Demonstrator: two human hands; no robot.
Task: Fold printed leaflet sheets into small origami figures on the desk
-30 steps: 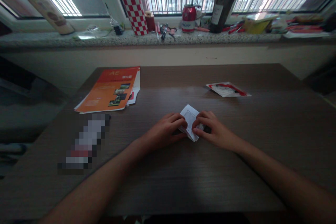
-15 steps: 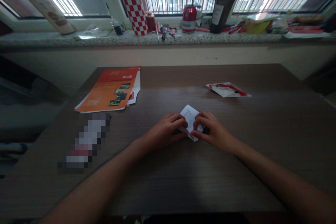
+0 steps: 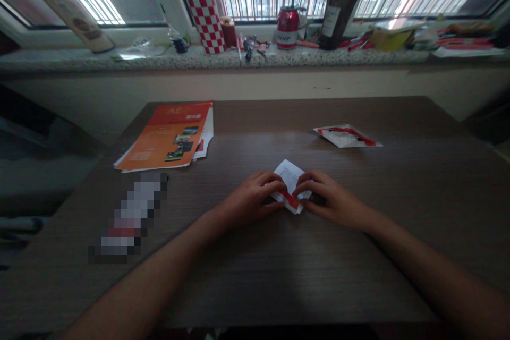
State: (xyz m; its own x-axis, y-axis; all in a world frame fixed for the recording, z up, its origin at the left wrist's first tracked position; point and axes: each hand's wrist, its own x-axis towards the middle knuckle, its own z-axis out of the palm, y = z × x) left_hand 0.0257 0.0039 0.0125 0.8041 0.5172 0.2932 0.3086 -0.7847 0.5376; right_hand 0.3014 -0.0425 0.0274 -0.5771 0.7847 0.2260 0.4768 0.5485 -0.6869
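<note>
A small folded piece of white paper (image 3: 291,176) with a red strip showing at its near edge lies on the brown wooden table (image 3: 255,265), in the middle. My left hand (image 3: 251,199) presses its curled fingers on the paper's left side. On the paper's right side my right hand (image 3: 332,199) pinches the edge with bent fingers. Part of the paper is hidden under both hands.
An orange booklet (image 3: 167,135) on loose sheets lies at the table's far left, a blurred-out object (image 3: 129,215) nearer me. A red and white packet (image 3: 346,136) lies far right. The windowsill holds a red can (image 3: 287,27), a checkered cup (image 3: 207,24), a dark bottle (image 3: 337,10) and clutter.
My right hand has slid a little to the right along the paper, and a red strip now shows at the paper's near edge. My left hand has stayed put.
</note>
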